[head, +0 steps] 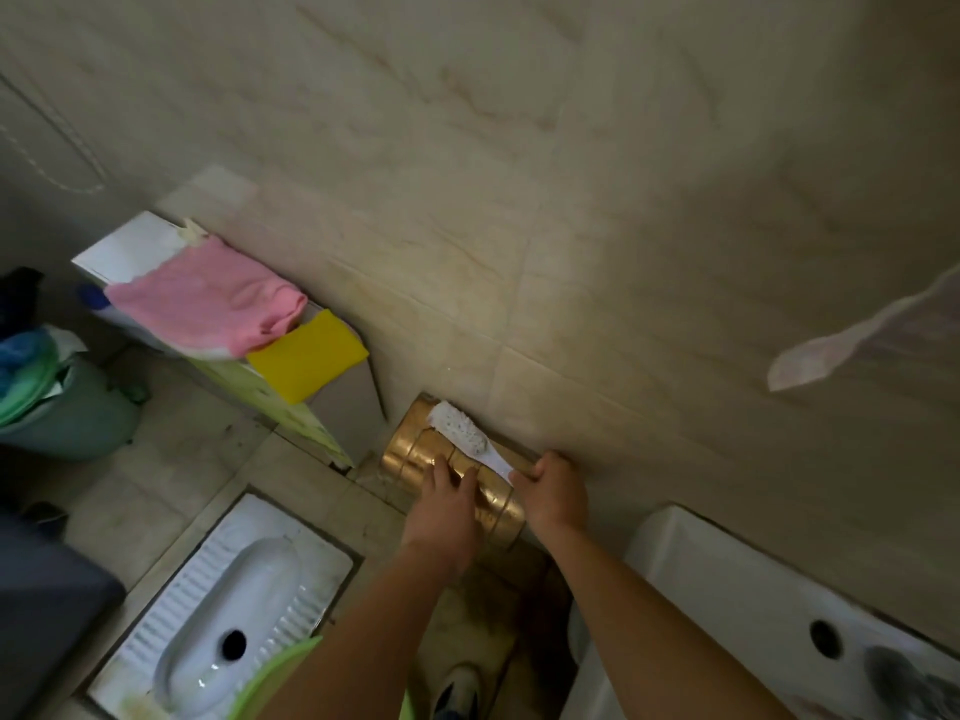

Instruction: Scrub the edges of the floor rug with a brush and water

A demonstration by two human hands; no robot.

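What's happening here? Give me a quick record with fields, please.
place: bathroom, beside tiled wall
rug: gold-brown, rolled up against the wall
brush: white, lying on the rug
right hand: grips the brush handle
left hand: rests on the rug
nearby: squat toilet, sink, pink cloth

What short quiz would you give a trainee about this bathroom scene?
1. True or false: the brush lies on the golden roll.
2. Which hand grips the brush's handle? A) left B) right C) neither
3. Fill in: the yellow cloth lies next to a ___ cloth.
Key: 1 true; 2 B, the right hand; 3 pink cloth.
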